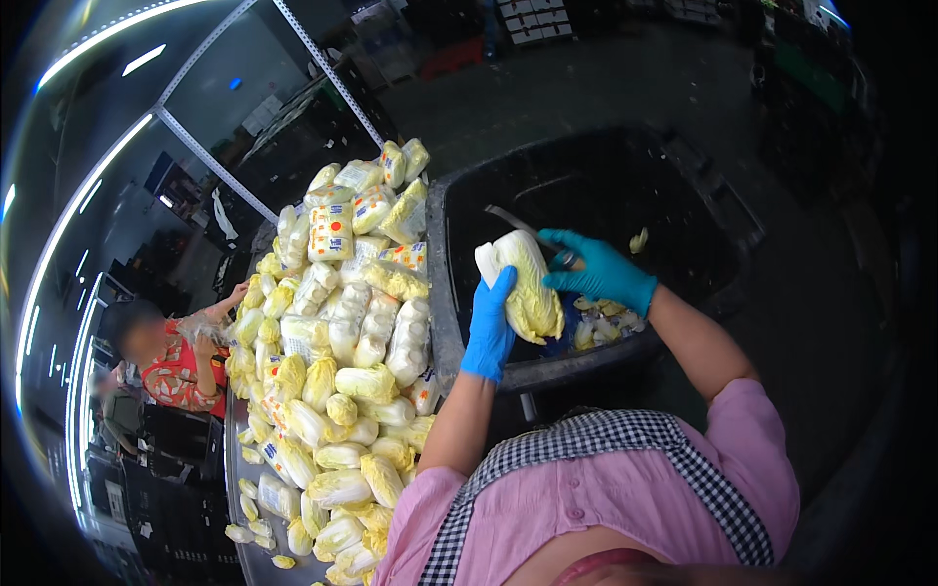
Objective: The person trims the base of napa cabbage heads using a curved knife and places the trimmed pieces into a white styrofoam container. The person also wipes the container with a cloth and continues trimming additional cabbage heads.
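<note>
My left hand (492,322), in a blue glove, holds a napa cabbage (522,286) from its left side, its white base up and its yellow leaf tips toward me. In a green glove, my right hand (604,269) grips the handle of a knife (513,221); the blade passes behind the cabbage's upper right edge and its tip shows at the upper left. Both hands are over a large black bin (453,183), where cabbage trimmings (604,322) lie near the close edge and a loose leaf (639,240) lies farther right.
Left of the bin, a metal table (238,469) bears a high pile of loose and bagged napa cabbages (341,487). A co-worker (183,359) in a red apron stands across it, one hand at the pile. A perforated metal frame (212,161) rises behind.
</note>
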`<state>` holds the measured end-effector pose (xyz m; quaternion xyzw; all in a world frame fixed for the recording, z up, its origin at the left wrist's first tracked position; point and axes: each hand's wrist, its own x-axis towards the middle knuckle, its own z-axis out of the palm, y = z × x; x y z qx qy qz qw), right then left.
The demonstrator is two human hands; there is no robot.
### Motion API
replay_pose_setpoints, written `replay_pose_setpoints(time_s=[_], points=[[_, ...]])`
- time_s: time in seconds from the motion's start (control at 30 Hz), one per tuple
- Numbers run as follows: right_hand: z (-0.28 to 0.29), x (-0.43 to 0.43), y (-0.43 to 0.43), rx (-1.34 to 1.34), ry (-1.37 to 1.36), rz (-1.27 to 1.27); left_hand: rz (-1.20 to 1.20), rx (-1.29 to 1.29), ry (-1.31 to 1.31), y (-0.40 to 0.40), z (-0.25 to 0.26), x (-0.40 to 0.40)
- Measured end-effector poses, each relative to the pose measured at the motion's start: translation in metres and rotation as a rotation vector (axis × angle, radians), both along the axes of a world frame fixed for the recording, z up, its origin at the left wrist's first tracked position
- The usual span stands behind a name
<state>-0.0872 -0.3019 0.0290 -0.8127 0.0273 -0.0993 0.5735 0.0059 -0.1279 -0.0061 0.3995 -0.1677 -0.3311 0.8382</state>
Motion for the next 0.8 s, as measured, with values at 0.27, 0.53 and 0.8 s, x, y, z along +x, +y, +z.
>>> replay_pose_setpoints(time_s=[0.27,0.53,0.8], points=[[-0.006,0.000,0.004,0.166,0.109,0.035,0.056,0.037,-0.050,-0.003,-0.003,0.003],[-0.042,0.019,0.012,0.430,0.020,-0.079,-0.096,-0.026,0.167,-0.013,-0.030,0.023],[-0.045,0.021,0.005,0.276,-0.019,-0.205,0.348,0.479,-0.500,-0.019,-0.015,0.028]])
